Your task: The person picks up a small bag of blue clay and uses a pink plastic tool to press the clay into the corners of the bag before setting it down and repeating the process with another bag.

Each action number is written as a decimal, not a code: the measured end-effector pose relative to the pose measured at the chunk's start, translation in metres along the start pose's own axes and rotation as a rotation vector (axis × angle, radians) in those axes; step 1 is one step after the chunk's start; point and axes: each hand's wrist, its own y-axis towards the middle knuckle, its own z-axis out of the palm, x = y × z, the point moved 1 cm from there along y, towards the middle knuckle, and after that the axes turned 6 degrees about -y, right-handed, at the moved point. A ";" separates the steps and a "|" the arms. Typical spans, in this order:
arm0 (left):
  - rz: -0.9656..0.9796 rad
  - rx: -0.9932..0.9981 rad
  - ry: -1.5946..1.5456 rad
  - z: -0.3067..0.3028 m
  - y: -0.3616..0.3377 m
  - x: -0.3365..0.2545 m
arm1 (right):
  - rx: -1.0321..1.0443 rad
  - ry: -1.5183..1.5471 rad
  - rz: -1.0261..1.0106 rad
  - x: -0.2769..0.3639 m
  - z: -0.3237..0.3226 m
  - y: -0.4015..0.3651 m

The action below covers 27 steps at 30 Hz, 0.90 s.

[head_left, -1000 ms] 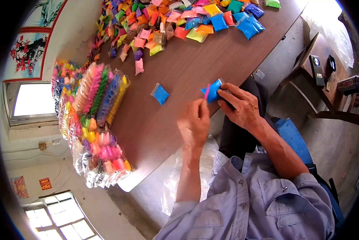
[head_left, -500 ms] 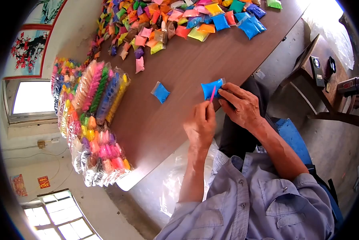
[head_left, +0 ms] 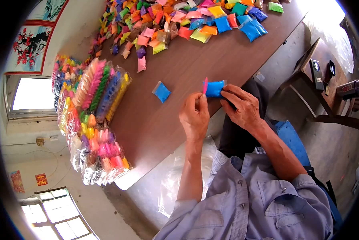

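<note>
My right hand (head_left: 243, 105) pinches the right end of a small clear packet filled with blue material (head_left: 214, 89), just above the table's near edge. In my left hand (head_left: 195, 114), thumb and fingers are closed on a thin pink stick (head_left: 205, 85). The stick stands nearly upright against the packet's left end. To the left, a second blue packet (head_left: 161, 92) lies flat on the brown table (head_left: 179, 64), apart from both hands.
A large heap of colourful packets (head_left: 199, 24) covers the table's far side. Bundled clear bags of coloured pieces (head_left: 99, 96) are stacked at the left end. On the right stands a small wooden table (head_left: 327, 72) with a dark handheld device (head_left: 317, 75) on it.
The pink stick has moved left from across the packet's front to its left end and turned more upright. My left hand shifted slightly left; the right hand still grips the packet.
</note>
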 end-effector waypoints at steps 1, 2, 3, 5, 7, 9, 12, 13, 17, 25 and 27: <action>0.007 0.021 -0.029 0.004 0.003 0.000 | -0.003 -0.001 -0.004 -0.002 0.000 -0.001; 0.108 0.053 0.014 0.007 0.007 0.000 | -0.019 0.012 -0.036 -0.006 0.001 -0.005; 0.111 0.053 0.011 0.009 0.009 -0.002 | -0.035 0.025 -0.065 -0.006 0.000 -0.006; 0.137 0.082 0.043 0.015 0.012 -0.006 | -0.041 0.065 0.016 -0.006 -0.003 -0.011; 0.159 0.094 0.048 0.017 0.016 -0.005 | -0.043 0.110 0.100 -0.002 -0.009 -0.009; 0.183 0.104 0.057 0.015 0.018 -0.004 | -0.017 0.080 0.194 0.001 -0.012 -0.003; 0.267 0.110 0.105 0.011 0.017 -0.013 | 0.080 0.086 0.169 -0.001 -0.010 -0.002; 0.241 0.114 0.157 0.007 0.012 -0.023 | 0.078 0.086 0.173 -0.002 -0.010 -0.002; 0.230 0.136 0.212 0.009 -0.007 -0.024 | -0.002 0.046 0.060 -0.006 -0.008 -0.003; 0.285 0.062 0.392 0.002 0.007 -0.004 | 0.005 -0.031 0.049 0.000 -0.008 -0.001; 0.279 0.035 0.356 0.001 0.012 -0.007 | -0.007 -0.033 0.052 -0.001 -0.009 -0.001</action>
